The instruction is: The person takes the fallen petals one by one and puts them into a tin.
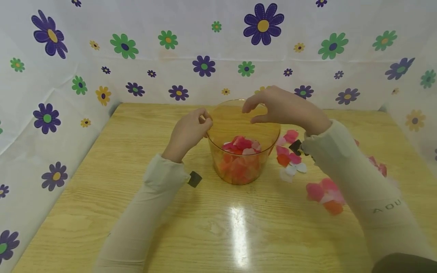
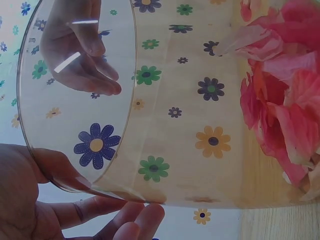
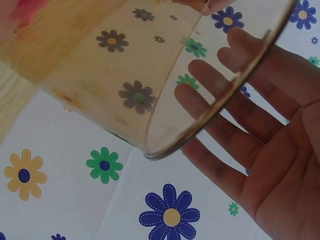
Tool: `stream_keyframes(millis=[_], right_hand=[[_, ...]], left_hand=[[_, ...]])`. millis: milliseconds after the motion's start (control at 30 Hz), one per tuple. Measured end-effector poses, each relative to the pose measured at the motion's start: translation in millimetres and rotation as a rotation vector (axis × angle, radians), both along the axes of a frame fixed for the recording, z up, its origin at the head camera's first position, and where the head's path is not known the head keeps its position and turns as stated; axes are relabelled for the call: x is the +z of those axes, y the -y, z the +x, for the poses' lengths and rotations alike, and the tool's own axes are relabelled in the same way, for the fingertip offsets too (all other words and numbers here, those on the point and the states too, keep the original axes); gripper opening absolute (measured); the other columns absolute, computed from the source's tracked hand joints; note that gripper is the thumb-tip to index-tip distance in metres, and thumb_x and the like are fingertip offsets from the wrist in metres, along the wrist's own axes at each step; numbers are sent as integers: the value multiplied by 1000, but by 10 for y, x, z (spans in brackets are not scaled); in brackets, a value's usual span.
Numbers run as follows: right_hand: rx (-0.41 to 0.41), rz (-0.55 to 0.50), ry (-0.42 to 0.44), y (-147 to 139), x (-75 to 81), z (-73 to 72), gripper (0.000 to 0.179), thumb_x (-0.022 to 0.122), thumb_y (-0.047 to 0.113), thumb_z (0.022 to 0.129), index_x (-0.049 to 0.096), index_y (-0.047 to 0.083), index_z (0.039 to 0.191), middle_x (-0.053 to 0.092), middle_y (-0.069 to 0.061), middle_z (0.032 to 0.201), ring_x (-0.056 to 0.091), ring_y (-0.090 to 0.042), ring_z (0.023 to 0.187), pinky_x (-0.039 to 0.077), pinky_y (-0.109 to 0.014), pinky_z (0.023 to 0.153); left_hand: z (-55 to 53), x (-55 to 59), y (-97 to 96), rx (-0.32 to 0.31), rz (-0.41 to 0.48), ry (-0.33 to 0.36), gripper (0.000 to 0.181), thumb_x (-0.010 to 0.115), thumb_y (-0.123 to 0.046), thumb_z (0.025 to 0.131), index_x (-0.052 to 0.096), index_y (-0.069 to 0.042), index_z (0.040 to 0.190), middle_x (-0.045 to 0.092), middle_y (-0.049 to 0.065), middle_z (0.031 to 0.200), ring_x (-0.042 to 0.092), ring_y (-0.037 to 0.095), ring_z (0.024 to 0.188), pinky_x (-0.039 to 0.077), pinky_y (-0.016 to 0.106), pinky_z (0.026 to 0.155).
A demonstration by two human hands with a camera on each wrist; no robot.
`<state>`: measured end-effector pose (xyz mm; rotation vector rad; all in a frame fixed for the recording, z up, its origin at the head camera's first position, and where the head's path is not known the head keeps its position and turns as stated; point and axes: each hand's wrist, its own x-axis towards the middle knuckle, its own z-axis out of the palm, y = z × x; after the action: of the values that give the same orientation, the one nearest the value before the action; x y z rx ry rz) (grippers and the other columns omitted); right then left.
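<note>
counter: l hand fingers pinch bowl rim; r hand fingers parted, empty. prob best keep bowl steady w/ l.

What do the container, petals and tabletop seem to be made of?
Petals: probably thin fabric, possibly real; matte, with soft, curled edges. Container: likely hard plastic, perhaps glass; glossy, amber-tinted, since the pink shows through its smooth wall. Tabletop: wood or wood-look laminate; glossy, with grain and a bright reflection.
</note>
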<state>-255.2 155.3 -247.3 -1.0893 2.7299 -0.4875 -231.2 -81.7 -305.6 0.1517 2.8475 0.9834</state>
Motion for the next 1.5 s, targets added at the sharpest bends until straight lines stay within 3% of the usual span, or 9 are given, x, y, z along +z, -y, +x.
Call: stream_keyframes(millis=[167, 333, 467, 567, 667, 867, 1000, 1233, 1500], right_hand=[[-17, -38, -37, -86, -22, 43, 27, 71, 11, 83, 68, 8, 109, 69, -8, 111, 62, -25, 110, 48, -43, 96], [-52, -128, -181, -326, -88, 57, 24, 71, 9, 82, 68, 6, 106, 70, -9, 104, 64, -25, 102, 50, -42, 92], [-126, -169, -229, -562, -192, 29, 29, 70, 10, 83, 65, 4, 111, 69, -12, 106, 63, -26, 98, 50, -44, 90], [-182, -153, -188, -731, -357, -47, 33, 68, 10, 85, 61, 3, 116, 66, -15, 112, 61, -29, 100, 49, -47, 90], [-216, -72, -119, -863, -605, -157, 33, 67, 11, 85, 60, 2, 116, 64, -17, 114, 61, -32, 101, 48, -49, 90], [-219, 153, 49, -982, -1040, -290, 40, 72, 15, 82, 60, 0, 117, 63, -19, 115, 58, -36, 106, 47, -51, 92], [-211, 220, 95, -1021, -1226, -357, 51, 75, 19, 79, 56, 1, 122, 58, -22, 116, 56, -36, 105, 47, -52, 92], [-200, 224, 119, -1009, -1387, -445, 54, 75, 24, 80, 54, 3, 125, 56, -19, 108, 53, -29, 95, 48, -47, 88], [-208, 257, 206, -841, -1361, -332, 45, 77, 32, 77, 61, 5, 110, 57, -9, 101, 53, -23, 91, 49, -41, 86]], left_hand=[[-4, -18, 0, 8, 3, -9, 24, 43, -26, 92, 57, -12, 105, 68, 7, 97, 67, 19, 78, 44, 29, 65], [-2, -28, 5, 13, 8, -10, 24, 43, -27, 92, 57, -13, 104, 68, 6, 96, 66, 19, 78, 45, 29, 66], [2, -24, 17, 17, 13, -11, 24, 43, -27, 92, 58, -13, 104, 69, 7, 95, 66, 19, 78, 44, 29, 65], [8, -10, 23, 18, 18, -13, 24, 43, -27, 92, 58, -13, 104, 69, 8, 95, 66, 19, 77, 44, 29, 64], [11, 3, 27, 18, 16, -10, 24, 43, -27, 92, 57, -12, 105, 68, 7, 97, 65, 19, 79, 45, 29, 65], [8, 15, 25, 14, 20, 1, 25, 43, -27, 93, 57, -12, 106, 67, 7, 99, 65, 20, 80, 46, 30, 67], [-1, 8, 21, 6, 7, -5, 25, 43, -27, 93, 57, -12, 107, 67, 7, 99, 65, 20, 80, 47, 30, 67], [2, -5, 13, 0, 9, -12, 24, 43, -27, 93, 57, -12, 105, 68, 8, 96, 67, 21, 80, 45, 29, 64], [1, -15, 9, -1, 9, -9, 24, 43, -27, 93, 58, -12, 105, 69, 8, 94, 66, 20, 78, 45, 29, 64]])
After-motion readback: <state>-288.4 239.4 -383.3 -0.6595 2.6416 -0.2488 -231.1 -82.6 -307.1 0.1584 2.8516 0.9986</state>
